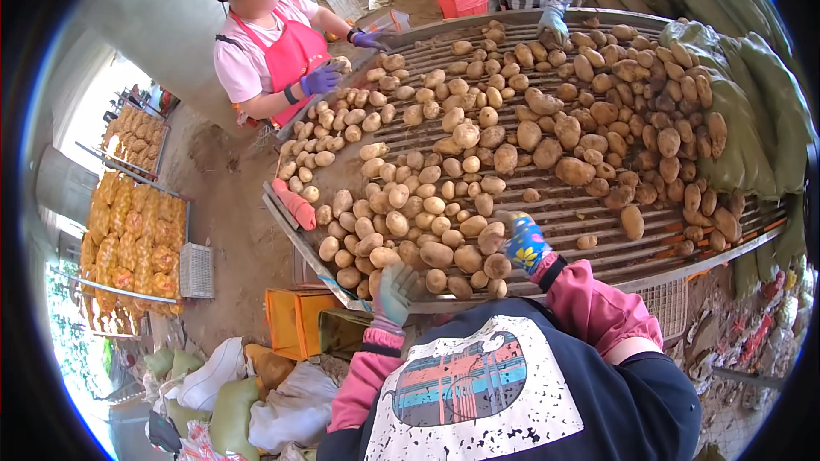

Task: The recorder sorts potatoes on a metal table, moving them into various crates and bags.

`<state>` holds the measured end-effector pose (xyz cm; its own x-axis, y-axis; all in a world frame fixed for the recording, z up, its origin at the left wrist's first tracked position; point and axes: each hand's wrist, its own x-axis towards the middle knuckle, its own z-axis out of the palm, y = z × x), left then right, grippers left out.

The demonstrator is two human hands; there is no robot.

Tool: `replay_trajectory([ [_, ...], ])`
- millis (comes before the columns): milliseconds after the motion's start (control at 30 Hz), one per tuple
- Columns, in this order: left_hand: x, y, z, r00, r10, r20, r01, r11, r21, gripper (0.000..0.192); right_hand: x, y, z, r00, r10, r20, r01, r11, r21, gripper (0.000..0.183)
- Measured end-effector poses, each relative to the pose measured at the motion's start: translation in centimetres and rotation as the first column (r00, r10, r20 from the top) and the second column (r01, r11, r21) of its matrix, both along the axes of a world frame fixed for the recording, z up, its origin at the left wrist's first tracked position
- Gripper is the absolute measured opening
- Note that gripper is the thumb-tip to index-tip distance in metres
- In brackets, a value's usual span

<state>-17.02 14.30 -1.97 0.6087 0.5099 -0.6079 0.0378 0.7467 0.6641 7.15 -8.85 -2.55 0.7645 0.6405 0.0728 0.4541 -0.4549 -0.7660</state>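
Brown potatoes (397, 224) lie over a slatted sorting table (564, 250). At its near edge my left hand (394, 298), in a pale grey-green work glove, is spread against the nearest potatoes; no potato shows in its grasp. My right hand (526, 244) wears a blue glove with a yellow flower print. Its fingertips are beside a potato (491, 238), partly blurred, so I cannot tell whether they grip it. Pink sleeves cover both my forearms.
A person in a red apron (291, 54) holds a potato at the far left. Another person's gloved hand (553, 27) touches potatoes at the far side. Green sacks (737, 128) lie at the right end. A metal rim (307, 262) edges the table; an orange crate (288, 323) stands below.
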Motion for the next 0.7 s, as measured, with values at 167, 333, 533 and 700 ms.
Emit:
replay_trajectory([
  [167,-3.5,-0.3,-0.8,0.996,0.088,-0.029,-0.088,0.996,-0.006,0.059,2.5,-3.2,1.0,0.995,-0.101,-0.019,0.074,0.834,-0.546,0.061],
  [333,-2.5,-1.5,0.0,0.995,0.089,-0.043,-0.087,0.995,0.055,0.054,3.6,-2.9,-0.5,1.0,0.027,-0.004,-0.025,0.845,-0.534,0.085],
  [533,4.8,-3.8,5.5,0.961,-0.27,-0.053,0.275,0.935,0.225,0.062,5.1,-1.8,0.7,0.841,0.179,-0.511,-0.196,0.98,0.022,0.078],
  [700,10.7,-7.5,8.2,0.877,-0.446,-0.18,0.45,0.626,0.637,0.064,2.0,-0.6,4.5,0.81,0.478,-0.341,-0.345,0.857,0.383,0.09],
])
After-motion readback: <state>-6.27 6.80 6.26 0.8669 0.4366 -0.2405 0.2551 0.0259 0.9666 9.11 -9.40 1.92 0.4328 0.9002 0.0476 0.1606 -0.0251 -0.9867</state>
